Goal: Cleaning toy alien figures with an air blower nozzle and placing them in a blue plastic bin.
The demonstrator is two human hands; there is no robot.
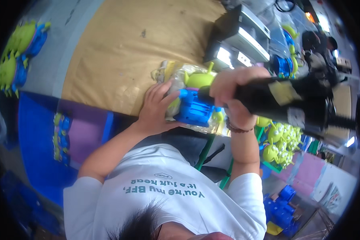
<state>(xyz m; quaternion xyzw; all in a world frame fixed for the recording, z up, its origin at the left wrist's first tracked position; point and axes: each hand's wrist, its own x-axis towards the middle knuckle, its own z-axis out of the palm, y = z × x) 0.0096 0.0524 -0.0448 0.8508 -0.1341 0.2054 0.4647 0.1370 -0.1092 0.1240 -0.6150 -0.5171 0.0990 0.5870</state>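
On a plastic-wrapped cushion (170, 72) at the table's near edge lies a green toy figure with a blue body (194, 110). My left hand (158, 106) holds it from the left side, thumb on the blue part and fingers against the wrapping. In my closed right hand (238, 92) is a black power screwdriver (288, 100), its body stretching to the right and partly blurred. The driver's front end points at the blue body; the tip's contact is hidden. One green antenna of the toy sticks up beside my right hand.
Brown paper (136, 40) covers the table. A white-and-black device (244, 36) stands at the far right. Similar green and blue toys (22, 44) sit at the left, and several green heads (280, 144) fill a container at the right. A blue bin (40, 148) is at the near left.
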